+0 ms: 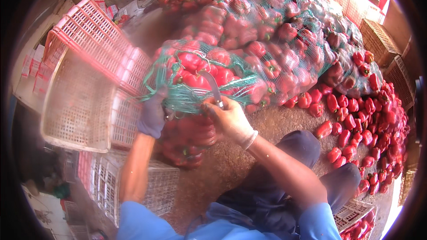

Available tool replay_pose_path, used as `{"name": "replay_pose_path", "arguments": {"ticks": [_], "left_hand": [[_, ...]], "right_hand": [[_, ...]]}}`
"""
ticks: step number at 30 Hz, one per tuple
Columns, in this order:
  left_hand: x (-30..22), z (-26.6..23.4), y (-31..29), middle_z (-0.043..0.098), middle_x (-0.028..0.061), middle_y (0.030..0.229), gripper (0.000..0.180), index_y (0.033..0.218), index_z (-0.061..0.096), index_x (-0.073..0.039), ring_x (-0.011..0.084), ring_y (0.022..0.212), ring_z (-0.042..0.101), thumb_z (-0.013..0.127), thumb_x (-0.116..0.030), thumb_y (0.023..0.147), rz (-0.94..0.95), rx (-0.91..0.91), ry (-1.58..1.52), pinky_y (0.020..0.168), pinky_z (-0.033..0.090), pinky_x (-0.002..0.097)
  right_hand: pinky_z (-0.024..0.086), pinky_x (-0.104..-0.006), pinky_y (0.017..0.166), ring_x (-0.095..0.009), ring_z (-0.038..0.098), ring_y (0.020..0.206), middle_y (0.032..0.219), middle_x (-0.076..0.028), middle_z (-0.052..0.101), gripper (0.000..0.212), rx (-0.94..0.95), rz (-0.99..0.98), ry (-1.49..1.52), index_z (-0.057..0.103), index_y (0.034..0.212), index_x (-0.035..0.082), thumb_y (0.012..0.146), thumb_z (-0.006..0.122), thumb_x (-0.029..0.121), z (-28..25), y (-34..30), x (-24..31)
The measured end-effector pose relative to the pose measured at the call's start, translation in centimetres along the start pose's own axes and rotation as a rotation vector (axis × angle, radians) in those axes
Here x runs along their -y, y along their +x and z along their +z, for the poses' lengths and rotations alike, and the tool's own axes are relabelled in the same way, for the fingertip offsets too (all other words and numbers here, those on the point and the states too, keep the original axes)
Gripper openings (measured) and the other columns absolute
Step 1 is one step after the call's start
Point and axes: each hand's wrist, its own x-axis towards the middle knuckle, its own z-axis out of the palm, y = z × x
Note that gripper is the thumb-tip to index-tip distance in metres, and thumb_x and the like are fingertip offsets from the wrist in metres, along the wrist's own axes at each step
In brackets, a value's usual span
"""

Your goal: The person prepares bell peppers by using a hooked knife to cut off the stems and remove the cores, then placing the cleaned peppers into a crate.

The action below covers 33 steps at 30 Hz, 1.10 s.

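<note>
A green mesh bag full of red bell peppers lies in front of me, its top open and the peppers bare in the gap. My left hand, in a dark blue glove, is closed on the netting at the bag's near left edge. In my right hand, which looks thinly gloved in white, is a small curved knife. Its hooked blade points up and left over the opening, close to the cut-looking mesh strands. The handle is mostly hidden by my fingers.
Large filled mesh bags are heaped ahead. Loose red peppers spread over the floor at right. To the left stand a pink crate, a tilted pale crate and a white crate. Brown crates line the far right.
</note>
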Motion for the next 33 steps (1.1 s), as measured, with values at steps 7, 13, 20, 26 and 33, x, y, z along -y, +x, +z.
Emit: {"name": "replay_pose_path", "arguments": {"ticks": [7, 13, 20, 26, 33], "left_hand": [[2.0, -2.9, 1.3, 0.073, 0.0071, 0.102, 0.044, 0.131, 0.066, -0.006, 0.0182, 0.082, 0.071, 0.052, -0.045, 0.115, 0.305, 0.006, 0.110, 0.067, 0.056, 0.0340], [1.8, -2.8, 2.4, 0.067, 0.0113, 0.144, 0.048, 0.148, 0.059, -0.002, 0.0269, 0.132, 0.064, 0.052, -0.037, 0.116, 0.289, 0.034, -0.380, 0.114, 0.051, 0.0477], [2.8, -1.2, 3.6, 0.059, 0.0154, 0.157, 0.052, 0.153, 0.058, -0.007, 0.0386, 0.144, 0.056, 0.052, -0.039, 0.112, 0.136, 0.147, -0.873, 0.120, 0.046, 0.0624], [3.2, -1.3, 1.6, 0.064, 0.0165, 0.151, 0.053, 0.151, 0.059, -0.007, 0.0395, 0.137, 0.061, 0.050, -0.044, 0.113, 0.062, 0.113, -0.858, 0.117, 0.049, 0.0615], [3.9, 0.3, 0.3, 0.068, 0.0124, 0.144, 0.050, 0.148, 0.061, -0.007, 0.0334, 0.128, 0.067, 0.053, -0.041, 0.113, 0.012, 0.085, -0.777, 0.111, 0.054, 0.0567]], "right_hand": [[0.058, -0.0366, 0.082, -0.016, 0.069, 0.085, 0.098, -0.012, 0.077, 0.046, -0.208, -0.140, -0.454, 0.065, 0.141, 0.004, 0.102, 0.076, 0.025, -2.6, 1.7, 0.2], [0.055, -0.0304, 0.076, -0.008, 0.064, 0.085, 0.091, -0.002, 0.075, 0.025, 0.000, 0.036, -0.480, 0.075, 0.119, 0.001, 0.104, 0.073, 0.021, -2.4, -0.1, 1.8], [0.054, -0.0363, 0.072, -0.015, 0.065, 0.077, 0.082, -0.008, 0.070, 0.019, -0.408, -0.527, -0.575, 0.073, 0.108, 0.002, 0.103, 0.075, 0.020, -0.6, 0.6, 5.4], [0.058, -0.0335, 0.084, -0.011, 0.070, 0.096, 0.106, -0.007, 0.079, 0.035, 0.085, -0.199, -0.638, 0.074, 0.132, 0.004, 0.106, 0.074, 0.028, -1.8, 3.5, 4.7], [0.058, -0.0320, 0.091, -0.010, 0.070, 0.100, 0.106, -0.005, 0.080, 0.030, 0.281, -0.004, -0.609, 0.076, 0.123, 0.001, 0.105, 0.075, 0.024, -2.7, -2.1, 3.2]]}}
